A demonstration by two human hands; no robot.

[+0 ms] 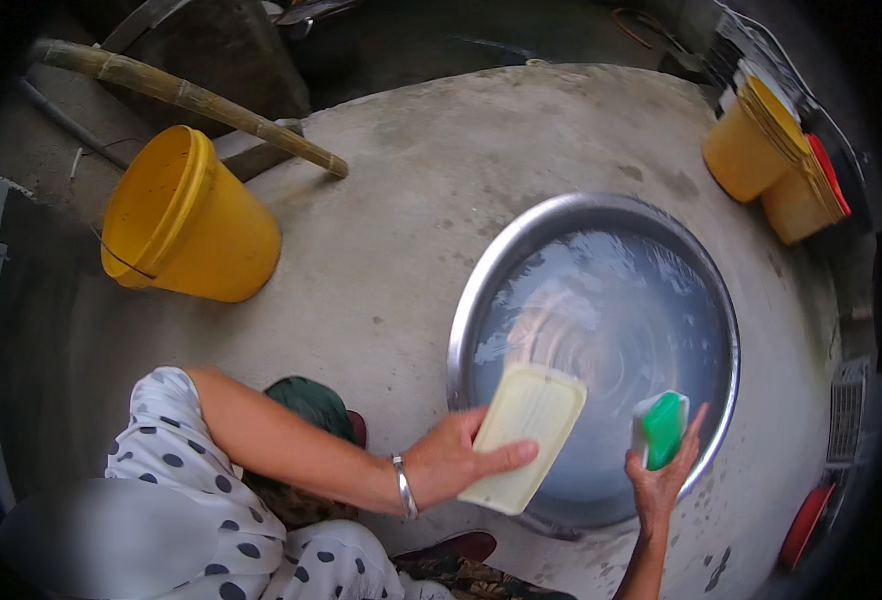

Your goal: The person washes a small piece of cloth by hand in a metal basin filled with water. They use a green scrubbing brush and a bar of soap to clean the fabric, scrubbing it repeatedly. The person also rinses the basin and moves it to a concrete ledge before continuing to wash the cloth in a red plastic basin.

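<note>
My left hand (pixel 451 462) grips a pale yellow rectangular plastic tray (pixel 529 437) by its left edge, the thumb lying across its face. It is tilted over the near rim of a wide metal basin (pixel 468 300) of cloudy water. In my right hand (pixel 658 485) is a scrub brush (pixel 664 430) with a green top and a whitish lower part, held above the water near the basin's right side. Its underside is hidden. The tray and the brush are apart. Ripples show on the water (pixel 601 300).
A yellow bucket (pixel 223 240) stands on the concrete floor (pixel 401 170) at the left, below a bamboo pole (pixel 191 97). Two more yellow buckets (pixel 751 140) are at the far right, one with a red rim. A red round object (pixel 804 530) lies at the lower right edge.
</note>
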